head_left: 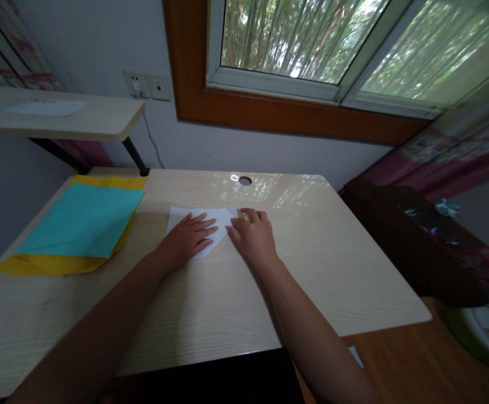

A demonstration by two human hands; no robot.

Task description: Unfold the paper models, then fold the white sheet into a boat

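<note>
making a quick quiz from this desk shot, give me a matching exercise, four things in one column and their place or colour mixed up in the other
Things:
1. white paper
2. blue sheet
3. yellow sheet
4. round hole

Descriptions:
A. lies under another coloured sheet, its edges showing
B. in the desk top near the far edge
C. flat under the left hand, with the right hand at its right end
D. turquoise, on top of the stack at the left of the desk

Pairs: 1-C, 2-D, 3-A, 4-B
</note>
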